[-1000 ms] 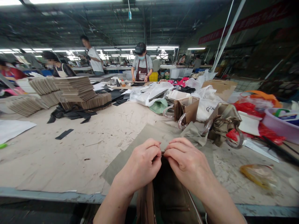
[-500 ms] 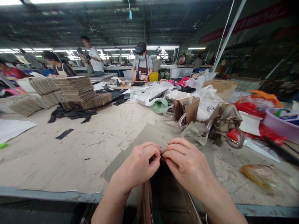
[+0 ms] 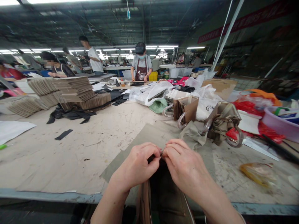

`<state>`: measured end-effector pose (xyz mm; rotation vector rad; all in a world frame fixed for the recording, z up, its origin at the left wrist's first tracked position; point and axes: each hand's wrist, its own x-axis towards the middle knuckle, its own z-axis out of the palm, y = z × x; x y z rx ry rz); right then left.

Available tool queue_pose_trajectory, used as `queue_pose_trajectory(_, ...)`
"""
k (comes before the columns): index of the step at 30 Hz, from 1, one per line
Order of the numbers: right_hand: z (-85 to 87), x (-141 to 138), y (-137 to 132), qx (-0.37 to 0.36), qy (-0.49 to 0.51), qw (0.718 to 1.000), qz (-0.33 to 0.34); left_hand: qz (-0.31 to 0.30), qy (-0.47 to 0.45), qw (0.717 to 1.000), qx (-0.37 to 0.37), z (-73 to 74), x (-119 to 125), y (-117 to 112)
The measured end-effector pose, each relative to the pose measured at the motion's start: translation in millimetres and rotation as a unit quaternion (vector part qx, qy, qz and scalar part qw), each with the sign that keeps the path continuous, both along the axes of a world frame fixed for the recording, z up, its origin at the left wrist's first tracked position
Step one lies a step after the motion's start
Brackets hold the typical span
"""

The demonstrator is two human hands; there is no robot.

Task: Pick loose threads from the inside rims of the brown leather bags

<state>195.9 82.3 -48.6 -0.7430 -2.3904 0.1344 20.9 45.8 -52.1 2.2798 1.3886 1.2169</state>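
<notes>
My left hand (image 3: pixel 137 166) and my right hand (image 3: pixel 184 166) meet knuckle to knuckle at the near edge of the table, each pinching the top rim of a brown paper bag (image 3: pixel 161 199) that stands open below them. The fingertips press together at the rim's middle. What sits between them is too small to make out. An olive-grey flat sheet (image 3: pixel 149 135) lies on the table just beyond my hands.
Finished brown bags with clear handles (image 3: pixel 185 109) stand right of centre, and crumpled ones (image 3: pixel 223 123) lie beside them. Stacks of flat cardboard (image 3: pixel 74 88) sit far left. A purple basin (image 3: pixel 281 121) and red plastic are at the right. People work at the far tables.
My hands have dropped slightly toward me and stayed pinched on the bag's rim. The view has shifted a little.
</notes>
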Motion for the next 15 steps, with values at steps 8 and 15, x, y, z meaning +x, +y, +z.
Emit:
queue_pose_trajectory(8,-4.3,2,2,-0.038,0.004,0.999,0.022,0.024,-0.004,0.993,-0.114,4.2,-6,-4)
queue_pose_trajectory(15,-8.3,-1,4,-0.029,0.044,0.998,0.03,0.048,0.063,0.983,-0.165,11.9,0,-3)
